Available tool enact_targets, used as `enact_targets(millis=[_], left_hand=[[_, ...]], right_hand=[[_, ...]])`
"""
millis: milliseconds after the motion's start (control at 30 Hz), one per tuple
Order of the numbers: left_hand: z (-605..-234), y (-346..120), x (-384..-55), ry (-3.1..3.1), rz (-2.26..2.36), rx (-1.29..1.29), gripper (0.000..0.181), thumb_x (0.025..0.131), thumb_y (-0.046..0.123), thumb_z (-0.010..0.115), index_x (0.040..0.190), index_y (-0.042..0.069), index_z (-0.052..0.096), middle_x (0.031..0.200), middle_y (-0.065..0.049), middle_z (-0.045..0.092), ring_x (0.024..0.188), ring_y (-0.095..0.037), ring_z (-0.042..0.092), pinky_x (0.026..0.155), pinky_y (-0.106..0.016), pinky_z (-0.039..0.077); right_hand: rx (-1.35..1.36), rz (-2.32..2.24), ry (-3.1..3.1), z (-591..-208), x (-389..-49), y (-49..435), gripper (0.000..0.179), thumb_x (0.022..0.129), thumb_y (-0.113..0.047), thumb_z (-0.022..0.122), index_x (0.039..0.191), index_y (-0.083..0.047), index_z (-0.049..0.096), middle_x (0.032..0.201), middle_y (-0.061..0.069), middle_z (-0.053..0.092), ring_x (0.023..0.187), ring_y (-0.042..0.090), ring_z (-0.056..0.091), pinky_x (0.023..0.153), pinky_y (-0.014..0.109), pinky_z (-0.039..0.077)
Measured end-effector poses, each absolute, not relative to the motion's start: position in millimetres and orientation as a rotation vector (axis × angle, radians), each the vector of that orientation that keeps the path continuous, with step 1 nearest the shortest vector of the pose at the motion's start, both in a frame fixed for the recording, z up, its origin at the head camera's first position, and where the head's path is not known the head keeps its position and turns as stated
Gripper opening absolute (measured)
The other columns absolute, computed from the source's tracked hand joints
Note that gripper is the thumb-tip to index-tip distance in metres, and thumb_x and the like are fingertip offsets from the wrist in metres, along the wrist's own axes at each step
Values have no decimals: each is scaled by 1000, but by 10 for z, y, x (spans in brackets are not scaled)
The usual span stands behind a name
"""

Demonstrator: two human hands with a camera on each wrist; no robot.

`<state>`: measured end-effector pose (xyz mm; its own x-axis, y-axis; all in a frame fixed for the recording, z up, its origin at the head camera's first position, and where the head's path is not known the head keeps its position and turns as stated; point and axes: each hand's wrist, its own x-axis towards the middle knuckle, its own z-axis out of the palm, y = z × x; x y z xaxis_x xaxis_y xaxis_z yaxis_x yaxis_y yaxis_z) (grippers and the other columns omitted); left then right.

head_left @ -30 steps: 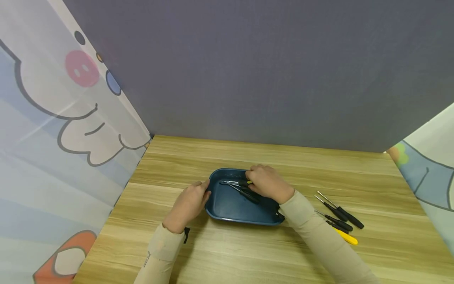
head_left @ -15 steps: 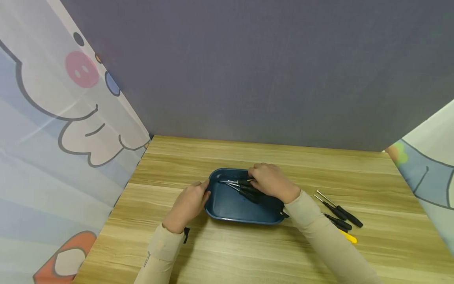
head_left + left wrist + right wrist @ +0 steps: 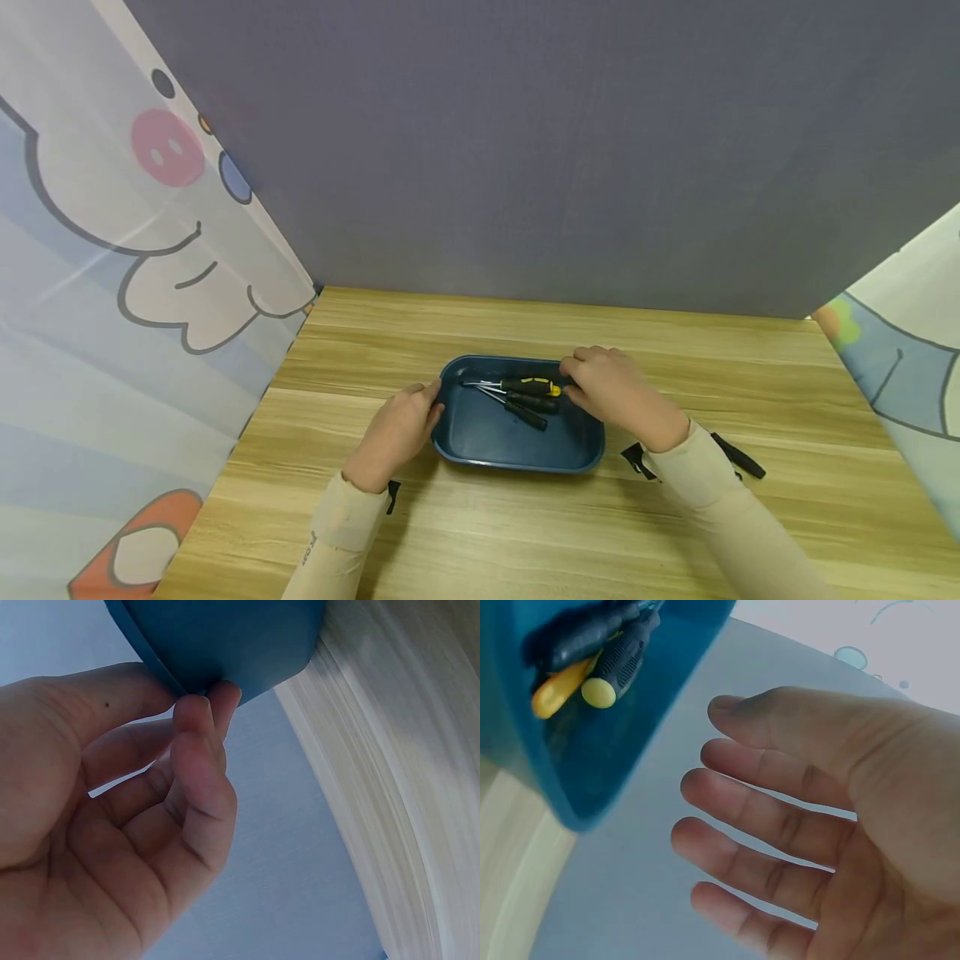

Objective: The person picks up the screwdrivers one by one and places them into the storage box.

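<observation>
A: State of the grips?

B: The left hand [image 3: 395, 429] pinches the left rim of the blue tray [image 3: 491, 443] between thumb and fingers. The right hand [image 3: 615, 390] holds nothing; its fingers are loosely extended and spread at the tray's far right corner, apart from the wall in the right wrist view.

A: Position of the work?

B: The tray rests on the table [image 3: 510, 533]. In it lie a yellow-ended screwdriver [image 3: 528, 386] and two black screwdrivers [image 3: 534, 403], handles rightward. A black handle [image 3: 739, 457] lies beside the right sleeve [image 3: 738, 521].

A: Recommendations?

B: In my judgement, a steady, light left pinch should prevent skidding without tipping the tray. Each screwdriver is best handled singly, by its handle, kept level with its neighbours and lowered rather than dropped.
</observation>
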<state>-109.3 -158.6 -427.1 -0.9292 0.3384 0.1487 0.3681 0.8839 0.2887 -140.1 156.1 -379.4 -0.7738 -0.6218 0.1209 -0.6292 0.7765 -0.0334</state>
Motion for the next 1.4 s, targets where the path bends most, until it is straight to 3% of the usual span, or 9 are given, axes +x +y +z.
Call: enact_targets(millis=[433, 667, 900, 1400], left_hand=[[-4291, -1593, -1099, -2939, -479, -574, 38, 94, 8, 71, 127, -10, 63, 96, -19, 68, 69, -20, 63, 57, -30, 52], [-4276, -1599, -1085, -2943, -481, -575, 39, 95, 9, 71, 127, -10, 63, 96, -19, 68, 69, -21, 64, 58, -31, 53], [-4270, -1602, -1074, -2935, -494, -580, 38, 94, 8, 71, 127, -10, 63, 98, -21, 69, 75, -25, 67, 62, -34, 55], [-4294, -1600, -1090, -2942, -495, -572, 39, 95, 9, 70, 128, -10, 63, 98, -20, 69, 73, -23, 66, 61, -33, 54]], right_hand=[[911, 142, -2758, -3747, -1059, 2088, 25, 79, -9, 85, 99, -4, 72, 90, 6, 66, 78, 26, 63, 70, 42, 54], [873, 189, -2667, -3896, -906, 2416, 26, 72, -7, 88, 93, -6, 72, 82, 1, 62, 66, 15, 57, 56, 35, 49], [745, 193, -2836, -4001, -761, 2712, 21, 78, -9, 85, 94, -8, 72, 79, -4, 59, 62, 8, 51, 53, 30, 44], [469, 208, -3018, -4342, -619, 3361, 20, 77, -5, 83, 91, -4, 69, 81, 2, 63, 64, 18, 58, 52, 38, 50]])
